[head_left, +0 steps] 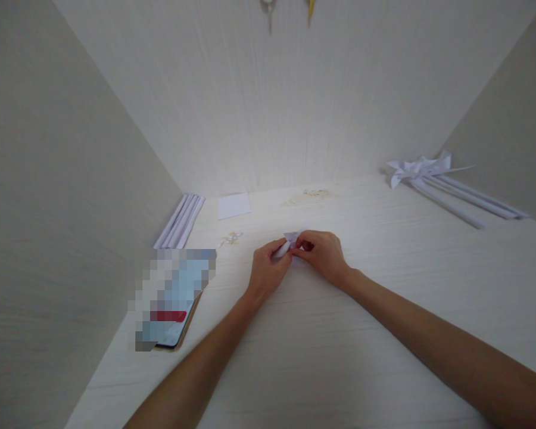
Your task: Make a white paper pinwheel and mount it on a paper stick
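We look into a three-sided desk nook, where pale wood-grain panels [259, 107] enclose a worktop [321, 351] bearing rolled paper tubes [180, 220] and a smartphone [185, 298]; home or workshop, we cannot tell.

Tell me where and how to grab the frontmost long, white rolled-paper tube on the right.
Best, I think, to pinch the white rolled-paper tube across its near end, right hand coming from the front left: it is slim and straight, that end stands apart from the other white paper tubes behind it, and its far end meets crumpled white paper.
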Demonstrator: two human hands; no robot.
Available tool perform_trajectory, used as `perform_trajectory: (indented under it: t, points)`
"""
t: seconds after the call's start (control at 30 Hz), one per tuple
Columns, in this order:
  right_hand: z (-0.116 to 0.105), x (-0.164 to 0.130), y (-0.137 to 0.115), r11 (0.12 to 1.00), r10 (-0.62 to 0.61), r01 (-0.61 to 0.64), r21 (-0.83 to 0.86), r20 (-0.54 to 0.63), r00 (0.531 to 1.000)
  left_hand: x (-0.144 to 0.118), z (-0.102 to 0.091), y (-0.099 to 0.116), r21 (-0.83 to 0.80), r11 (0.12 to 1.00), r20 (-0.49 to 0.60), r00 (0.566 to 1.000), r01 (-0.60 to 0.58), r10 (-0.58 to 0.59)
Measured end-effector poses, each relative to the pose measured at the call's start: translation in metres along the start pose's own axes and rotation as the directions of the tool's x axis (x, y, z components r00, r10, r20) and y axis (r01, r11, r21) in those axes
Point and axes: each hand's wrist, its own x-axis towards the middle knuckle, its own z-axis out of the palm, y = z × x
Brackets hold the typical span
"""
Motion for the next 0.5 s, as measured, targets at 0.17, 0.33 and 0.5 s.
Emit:
perform_trajectory:
  t: [0.17, 0.33, 0.5]
  points:
    - [0.0006, -0.0006, 0.0002, 1.000, 0.000, 0.000, -0.004, -0.002, 1.000, -0.0009, 0.0006, 0.0010, -0.002, 1.000, 0.006, 1.000, 0.003, -0.003]
    - [-0.0007, -0.0009, -0.0019, 0.999, 0.026, -0.026, -0.038, 0.015, 1.000, -0.0006, 0.0011, 0.0012, 0.006, 1.000, 0.038, 0.999, -0.016, 0.015]
    - [-0.0005, -0.0002, -0.0023, 0.999, 0.026, -0.025, -0.043, 0.012, 1.000, -0.0003, 0.0006, 0.0015, 0.018, 1.000, 0.049, 0.999, -0.016, 0.015]
